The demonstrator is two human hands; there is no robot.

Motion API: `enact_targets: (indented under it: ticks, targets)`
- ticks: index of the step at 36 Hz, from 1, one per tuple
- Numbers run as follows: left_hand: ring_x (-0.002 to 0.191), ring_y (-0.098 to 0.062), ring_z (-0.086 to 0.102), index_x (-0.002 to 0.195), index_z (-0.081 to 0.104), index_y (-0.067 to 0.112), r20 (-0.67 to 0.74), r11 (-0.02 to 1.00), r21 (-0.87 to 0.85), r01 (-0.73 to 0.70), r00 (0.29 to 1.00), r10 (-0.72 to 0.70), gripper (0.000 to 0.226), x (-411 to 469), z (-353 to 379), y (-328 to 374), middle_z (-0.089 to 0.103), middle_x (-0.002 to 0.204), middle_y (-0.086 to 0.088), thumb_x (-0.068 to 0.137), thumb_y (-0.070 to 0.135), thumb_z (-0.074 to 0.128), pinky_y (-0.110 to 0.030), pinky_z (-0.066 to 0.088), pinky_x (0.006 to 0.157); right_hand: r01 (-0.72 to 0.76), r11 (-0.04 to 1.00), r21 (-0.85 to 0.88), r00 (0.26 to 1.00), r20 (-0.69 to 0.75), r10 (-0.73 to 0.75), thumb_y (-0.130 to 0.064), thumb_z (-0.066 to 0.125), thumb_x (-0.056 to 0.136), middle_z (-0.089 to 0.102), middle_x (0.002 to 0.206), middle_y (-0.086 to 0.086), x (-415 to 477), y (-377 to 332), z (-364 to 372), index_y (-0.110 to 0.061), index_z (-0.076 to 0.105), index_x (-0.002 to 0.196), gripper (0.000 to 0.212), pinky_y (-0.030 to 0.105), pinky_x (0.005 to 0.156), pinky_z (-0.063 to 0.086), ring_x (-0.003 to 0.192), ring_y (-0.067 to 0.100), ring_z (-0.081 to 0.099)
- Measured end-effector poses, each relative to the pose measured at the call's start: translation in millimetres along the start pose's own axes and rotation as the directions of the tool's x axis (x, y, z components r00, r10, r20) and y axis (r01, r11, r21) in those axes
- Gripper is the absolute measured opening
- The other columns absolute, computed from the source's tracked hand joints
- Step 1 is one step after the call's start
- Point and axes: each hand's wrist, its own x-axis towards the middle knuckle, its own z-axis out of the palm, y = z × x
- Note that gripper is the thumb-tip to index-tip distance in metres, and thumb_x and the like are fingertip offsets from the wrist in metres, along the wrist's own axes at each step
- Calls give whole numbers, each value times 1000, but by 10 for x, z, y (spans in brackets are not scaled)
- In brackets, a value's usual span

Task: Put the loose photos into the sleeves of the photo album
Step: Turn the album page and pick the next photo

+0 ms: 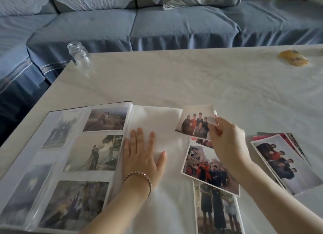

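On the counter (174, 76), the left hand (143, 153) lies spread flat on the blank right page of the photo album (157, 118) while the right hand (227, 141) pinches a group photo (194, 122) at its edge; keep the page pinned and feed the print squarely into a sleeve.

**Materials and finishes: tabletop lot**

Photo album (75, 164): clear plastic sleeves, glossy, catching glare over the prints. Its right-hand page (157, 122) is matt white and paper-like.
Group photo (196, 122) and loose photos (286, 164): glossy print paper, white borders.
Jar (79, 55), far left corner: clear smooth glass.
Table cover (174, 80): white, faintly creased, slight sheen; cloth or plastic, cannot tell.
Sofa (174, 27): blue cloth, matt, quilted back cushions.
Bracelet (139, 177): small pale beads, slightly shiny.
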Motion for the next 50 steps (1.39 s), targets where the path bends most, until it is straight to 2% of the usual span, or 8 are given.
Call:
enact_targets:
  ticks: [6,11,18,27,32,36,45,50]
  targets:
    - [127,-39,44,130,55,12,-118,1000,10,-30,993,31,64,2,72,-33,48,135,-24,83,50,32,-43,14,107,-197,975,102,969,169,179,-8,52,93,63,70,2,70,37,21,-12,64,79,18,20,46,45,45,8,64]
    - [129,-38,42,129,56,13,-128,1000,-15,-18,992,16,64,10,79,-33,46,137,-24,81,50,34,-43,14,108,-384,916,121,888,320,330,-7,59,89,68,70,4,233,96,-109,-11,65,77,14,32,58,55,39,12,61]
    - [128,-38,43,127,57,13,-165,999,-32,-5,986,0,64,13,79,-17,47,136,-24,80,48,34,-42,14,108,-389,918,79,846,425,322,-7,59,89,65,67,1,454,23,-36,-10,65,83,9,14,40,48,36,7,55]
    - [128,-36,44,124,60,13,-154,999,-53,6,988,-14,63,18,79,-17,48,135,-22,79,49,35,-39,14,107,-274,962,2,790,571,224,-9,55,91,71,91,11,553,-309,398,-4,68,97,15,47,82,55,75,31,70]
    - [129,-36,43,123,61,14,-164,997,-82,11,986,-24,62,18,90,-21,47,137,-21,78,49,35,-39,12,108,-300,954,-30,762,595,258,-14,59,90,73,83,7,663,-289,303,-17,67,81,12,25,62,57,65,17,69]
    - [129,-37,43,124,60,13,-176,996,-85,8,984,-23,62,21,85,-18,47,137,-21,79,48,35,-40,13,108,-333,943,5,823,490,288,-5,60,87,69,78,17,701,-216,279,-11,69,76,15,22,55,50,63,22,60]
    - [129,-36,43,124,60,15,-164,997,-74,15,986,-27,62,24,80,-17,49,136,-20,78,49,35,-40,13,108,-409,911,46,783,530,325,-5,67,83,63,47,3,701,-256,382,-3,68,80,4,16,42,47,36,8,55]
    - [129,-34,44,126,58,18,-167,998,-66,22,985,-32,62,26,78,-18,48,137,-19,78,49,35,-39,12,108,-377,926,32,773,561,296,-3,65,83,71,71,14,712,-350,482,-9,70,71,14,29,61,50,61,25,62]
